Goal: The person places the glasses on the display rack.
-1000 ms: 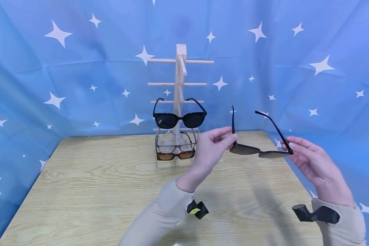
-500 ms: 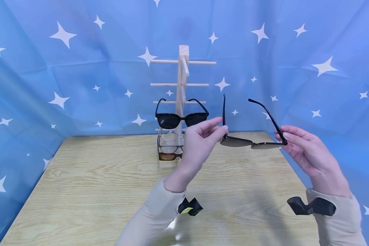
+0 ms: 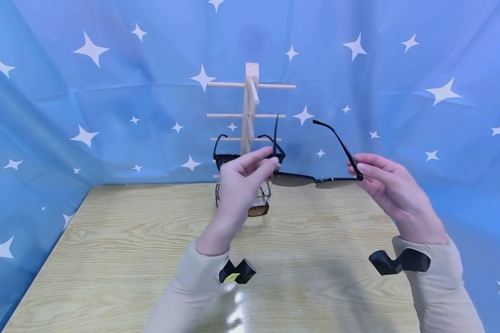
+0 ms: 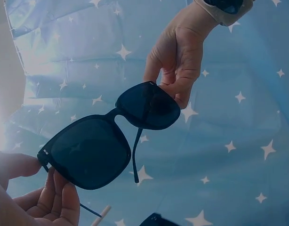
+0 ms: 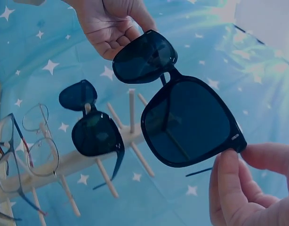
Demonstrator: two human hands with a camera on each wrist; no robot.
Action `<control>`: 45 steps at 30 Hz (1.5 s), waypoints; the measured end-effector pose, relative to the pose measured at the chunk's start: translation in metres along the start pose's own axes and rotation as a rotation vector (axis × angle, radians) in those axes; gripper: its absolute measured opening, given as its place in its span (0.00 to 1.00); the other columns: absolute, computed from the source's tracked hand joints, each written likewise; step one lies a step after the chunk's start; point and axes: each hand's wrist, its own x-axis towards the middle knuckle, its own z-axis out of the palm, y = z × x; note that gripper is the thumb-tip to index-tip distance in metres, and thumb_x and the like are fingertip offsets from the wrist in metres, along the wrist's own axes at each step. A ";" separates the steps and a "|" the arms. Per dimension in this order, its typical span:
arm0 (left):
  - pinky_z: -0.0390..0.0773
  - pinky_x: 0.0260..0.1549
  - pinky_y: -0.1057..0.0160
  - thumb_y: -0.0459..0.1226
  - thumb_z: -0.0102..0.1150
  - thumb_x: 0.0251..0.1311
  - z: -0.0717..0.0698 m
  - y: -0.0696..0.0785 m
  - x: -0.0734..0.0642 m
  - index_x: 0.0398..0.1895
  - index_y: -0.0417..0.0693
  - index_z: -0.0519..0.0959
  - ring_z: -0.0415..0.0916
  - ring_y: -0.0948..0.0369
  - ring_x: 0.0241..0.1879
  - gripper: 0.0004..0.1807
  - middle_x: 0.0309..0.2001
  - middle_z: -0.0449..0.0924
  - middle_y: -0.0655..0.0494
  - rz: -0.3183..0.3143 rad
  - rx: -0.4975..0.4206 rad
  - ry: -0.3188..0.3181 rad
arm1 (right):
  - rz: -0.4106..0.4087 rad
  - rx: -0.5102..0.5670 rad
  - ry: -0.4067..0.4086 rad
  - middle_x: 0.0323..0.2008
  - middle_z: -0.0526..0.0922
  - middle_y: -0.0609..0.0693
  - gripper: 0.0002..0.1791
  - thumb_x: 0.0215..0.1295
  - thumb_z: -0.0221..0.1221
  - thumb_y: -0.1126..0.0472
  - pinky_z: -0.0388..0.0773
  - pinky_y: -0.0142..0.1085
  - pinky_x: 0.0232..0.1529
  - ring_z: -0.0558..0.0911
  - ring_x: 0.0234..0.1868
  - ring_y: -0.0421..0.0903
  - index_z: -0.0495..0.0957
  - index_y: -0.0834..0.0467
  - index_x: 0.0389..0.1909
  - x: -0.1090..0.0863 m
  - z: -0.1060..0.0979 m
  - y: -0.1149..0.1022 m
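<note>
Black sunglasses (image 3: 293, 179) with dark lenses are held in the air between both hands, temples unfolded and pointing away toward the backdrop. My left hand (image 3: 241, 182) pinches the left hinge corner between thumb and fingers. At the opposite corner my right hand (image 3: 393, 194) pinches the other hinge. In the right wrist view the two lenses (image 5: 187, 122) face the camera. Behind my left hand stands a wooden glasses rack (image 3: 252, 70) with pegs; a second pair of black sunglasses (image 5: 96, 132) hangs on it, partly hidden by that hand in the head view.
Lower on the rack sit thin wire-framed glasses (image 5: 43, 155), dark-framed clear glasses (image 5: 10, 174) and tortoiseshell glasses (image 3: 258, 211). The rack's upper pegs (image 3: 277, 86) carry no glasses. A wood-grain table (image 3: 121, 259) lies below, with a blue star-patterned curtain (image 3: 150, 106) behind it.
Both hands have carried the sunglasses left and slightly upward, toward the rack. My left hand now covers part of the glasses hanging there. The grip on both hinges stays the same.
</note>
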 end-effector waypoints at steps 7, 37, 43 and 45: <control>0.80 0.34 0.65 0.29 0.60 0.58 -0.017 0.009 0.005 0.48 0.34 0.79 0.77 0.63 0.26 0.14 0.30 0.84 0.51 0.018 0.000 0.064 | 0.019 -0.033 0.013 0.40 0.80 0.57 0.14 0.65 0.47 0.78 0.79 0.32 0.45 0.83 0.40 0.48 0.81 0.67 0.39 0.022 0.020 0.003; 0.78 0.31 0.70 0.29 0.58 0.60 -0.070 0.023 0.052 0.52 0.28 0.75 0.76 0.63 0.26 0.17 0.25 0.82 0.58 -0.047 -0.095 0.176 | 0.108 -0.109 0.127 0.37 0.78 0.55 0.06 0.61 0.56 0.74 0.80 0.27 0.34 0.82 0.32 0.45 0.81 0.65 0.33 0.112 0.067 0.013; 0.78 0.34 0.70 0.32 0.59 0.60 -0.077 0.022 0.063 0.52 0.31 0.76 0.75 0.61 0.28 0.18 0.28 0.82 0.56 -0.102 -0.121 0.194 | 0.122 -0.114 0.157 0.36 0.79 0.55 0.05 0.60 0.58 0.74 0.80 0.28 0.36 0.82 0.32 0.45 0.81 0.65 0.34 0.124 0.070 0.014; 0.78 0.34 0.70 0.32 0.60 0.59 -0.079 0.021 0.068 0.51 0.32 0.77 0.75 0.61 0.28 0.17 0.28 0.82 0.54 -0.121 -0.146 0.206 | 0.133 -0.113 0.163 0.36 0.79 0.54 0.04 0.60 0.58 0.73 0.80 0.28 0.37 0.82 0.32 0.44 0.81 0.65 0.34 0.128 0.070 0.013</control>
